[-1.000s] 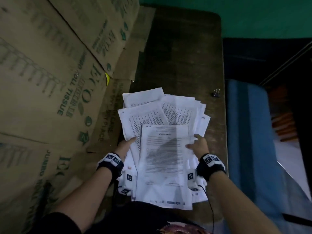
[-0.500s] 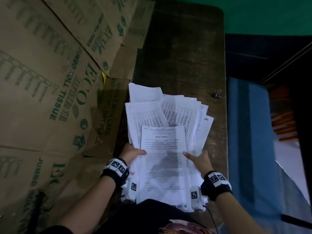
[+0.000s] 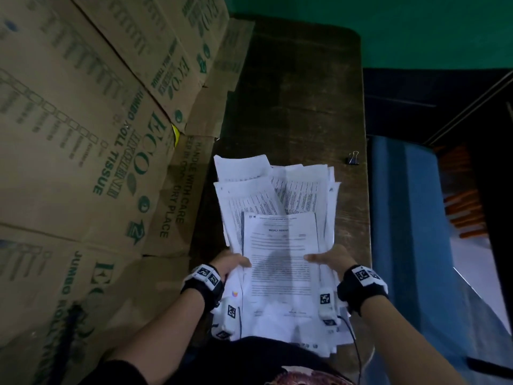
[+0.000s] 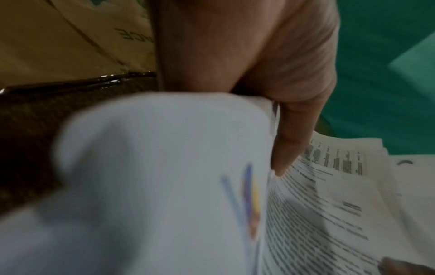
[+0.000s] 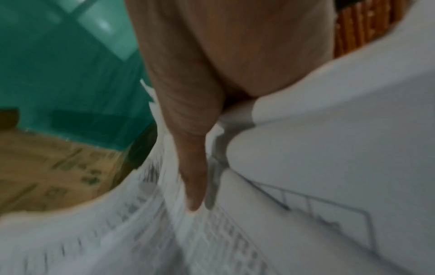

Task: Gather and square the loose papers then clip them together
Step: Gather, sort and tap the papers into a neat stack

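A fanned bundle of white printed papers [image 3: 280, 218] is held over the near part of the dark wooden table [image 3: 299, 107], a "Weekly Report" sheet on top. My left hand [image 3: 231, 263] grips the bundle's left edge, thumb on top. My right hand [image 3: 326, 258] grips the right edge, thumb lying across the top sheet. In the left wrist view the thumb [image 4: 289, 145] presses the papers [image 4: 317, 204]; in the right wrist view the thumb [image 5: 193, 176] does the same on the papers [image 5: 306, 148]. A small black binder clip [image 3: 353, 158] sits near the table's right edge, beyond the papers.
Stacked brown cardboard cartons [image 3: 83, 134] printed "Jumbo Roll Tissue" wall in the table's left side. A blue surface [image 3: 408, 218] runs along the table's right edge. A green wall [image 3: 388, 23] stands behind the table.
Both hands have drawn the papers toward my body and squeezed them inward, so the fan is narrower. The hands have slid lower along the bundle's sides. The clip has not moved.
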### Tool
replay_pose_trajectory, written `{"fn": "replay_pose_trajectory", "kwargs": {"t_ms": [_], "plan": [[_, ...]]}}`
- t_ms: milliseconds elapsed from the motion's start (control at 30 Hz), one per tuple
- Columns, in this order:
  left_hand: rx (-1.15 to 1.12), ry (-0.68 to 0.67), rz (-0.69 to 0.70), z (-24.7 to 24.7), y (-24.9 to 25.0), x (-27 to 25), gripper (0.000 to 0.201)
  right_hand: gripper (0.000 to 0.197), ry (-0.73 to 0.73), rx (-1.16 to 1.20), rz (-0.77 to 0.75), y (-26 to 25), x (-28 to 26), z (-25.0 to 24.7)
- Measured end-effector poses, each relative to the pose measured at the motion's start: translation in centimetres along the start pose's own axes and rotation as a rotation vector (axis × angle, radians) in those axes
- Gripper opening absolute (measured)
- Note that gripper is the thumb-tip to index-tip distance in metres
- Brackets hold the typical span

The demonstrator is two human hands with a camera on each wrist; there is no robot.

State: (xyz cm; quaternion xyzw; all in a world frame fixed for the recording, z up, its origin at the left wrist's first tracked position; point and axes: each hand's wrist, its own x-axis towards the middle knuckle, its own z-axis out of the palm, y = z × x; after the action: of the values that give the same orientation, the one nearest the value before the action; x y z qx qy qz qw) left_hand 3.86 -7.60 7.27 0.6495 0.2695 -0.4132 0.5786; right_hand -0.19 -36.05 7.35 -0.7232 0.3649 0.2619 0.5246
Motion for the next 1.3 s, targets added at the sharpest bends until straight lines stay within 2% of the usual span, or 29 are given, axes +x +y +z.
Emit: {"fn": "replay_pose_trajectory", "kwargs": {"t_ms": [100,167,267,333,400,500,567,633,733,833,900,967,1033,1067,1100,1133,1167,1200,1233,1267,1300], "plan": [[0.022,0.048,0.034,0.6,-0.6,-0.7,0.033,0.043,0.096,0.063,-0.024,1.2,-0.3,0.7],[0.0,0.013,0.04,0.6,-1.0,-1.4,0.026,0.039,0.096,0.159,-0.061,2.2,-1.2,1.0],[-0.06,-0.038,0.039,0.4,-1.6,-2.6,0.017,0.045,0.084,0.342,-0.193,3.3,-3.6,0.5],[-0.188,-0.114,0.03,0.0,-2.0,-3.4,0.019,0.047,0.051,0.489,-0.27,3.9,-5.2,-0.2],[-0.307,-0.23,-0.005,-0.1,-2.2,-4.2,0.031,0.052,0.005,0.575,-0.325,4.5,-6.1,-1.1],[-0.324,-0.351,-0.025,0.9,-2.3,-4.9,0.026,0.059,-0.036,0.541,-0.31,4.9,-5.8,-1.9],[-0.216,-0.278,0.022,2.1,-2.1,-4.7,0.032,0.056,0.018,0.45,-0.262,4.6,-5.1,-1.9],[-0.077,-0.124,0.114,3.2,-2.3,-3.7,0.049,0.043,0.082,0.281,-0.231,3.6,-5.0,-1.5],[0.015,0.061,0.166,4.4,-2.2,-3.1,0.034,0.027,0.134,0.129,-0.296,1.8,-5.6,-0.5],[0.059,0.146,0.27,4.2,-0.1,-5.5,0.024,0.025,0.217,0.204,-0.422,-0.4,-7.3,-1.2],[-0.015,0.144,0.419,3.6,1.4,-6.7,0.036,0.025,0.245,0.33,-0.54,-2.2,-9.4,-1.9],[-0.093,0.087,0.692,2.6,3.0,-8.3,0.055,0.032,0.276,0.476,-0.657,-4.0,-11.7,-2.4],[-0.002,0.016,0.873,1.8,4.5,-9.5,0.065,0.036,0.263,0.493,-0.707,-5.3,-13.2,-3.0],[0.046,-0.03,0.849,1.4,5.1,-10.0,0.066,0.034,0.248,0.452,-0.694,-5.6,-13.5,-3.5],[0.08,-0.083,0.831,0.9,5.5,-10.0,0.069,0.033,0.229,0.478,-0.61,-5.6,-13.4,-4.1],[0.091,-0.114,0.796,0.3,5.5,-9.5,0.084,0.033,0.232,0.452,-0.503,-5.6,-13.3,-4.5],[0.105,-0.118,0.751,-0.2,5.8,-9.4,0.109,0.03,0.243,0.455,-0.432,-5.4,-12.9,-5.0],[0.157,-0.125,0.673,-0.6,6.2,-9.3,0.134,0.025,0.266,0.427,-0.478,-5.1,-12.6,-5.3],[0.195,-0.061,0.607,-0.7,6.5,-9.3,0.139,0.021,0.269,0.4,-0.563,-5.0,-12.6,-5.2],[0.196,0.053,0.581,-0.8,6.5,-9.0,0.13,0.022,0.278,0.349,-0.625,-4.8,-12.5,-5.2],[0.164,0.109,0.596,-0.7,6.5,-8.7,0.108,0.026,0.276,0.37,-0.647,-4.7,-12.5,-5.2]]}}
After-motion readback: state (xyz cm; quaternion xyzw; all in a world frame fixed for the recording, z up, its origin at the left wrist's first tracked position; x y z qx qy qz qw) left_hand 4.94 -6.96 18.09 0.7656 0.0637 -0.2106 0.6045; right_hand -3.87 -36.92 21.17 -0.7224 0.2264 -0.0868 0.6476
